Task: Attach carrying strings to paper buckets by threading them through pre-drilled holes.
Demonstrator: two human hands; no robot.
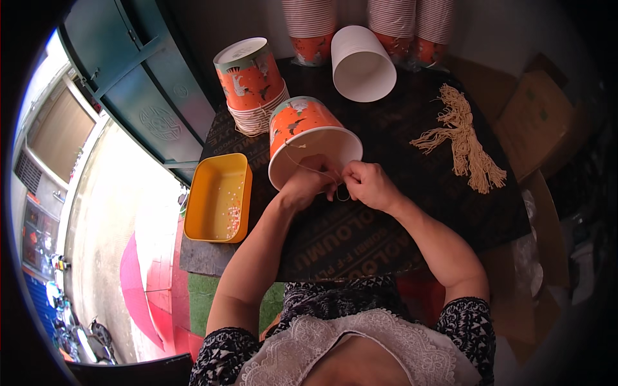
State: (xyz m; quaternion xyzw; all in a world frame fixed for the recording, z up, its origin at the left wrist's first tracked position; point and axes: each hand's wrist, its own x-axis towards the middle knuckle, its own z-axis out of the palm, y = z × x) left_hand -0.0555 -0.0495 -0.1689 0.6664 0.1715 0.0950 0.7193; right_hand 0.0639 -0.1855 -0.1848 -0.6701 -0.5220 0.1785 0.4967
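Observation:
An orange patterned paper bucket (297, 119) lies on its side on the dark table, its white mouth facing me. A thin cream cord (306, 168) runs from the far side of its rim across the opening and loops below the near rim. My left hand (309, 182) is partly inside the mouth, fingers bent round the near rim and the cord. Just to its right, my right hand (371, 186) pinches the cord at the rim. The fingertips of both hands are partly hidden.
A yellow tub (219, 199) with small white and red bits stands at left. Behind it is an upturned stack of orange buckets (248, 83) with cords. A white bucket (364, 64) lies at the back before wrapped stacks (310, 26). A cord bundle (463, 138) lies right.

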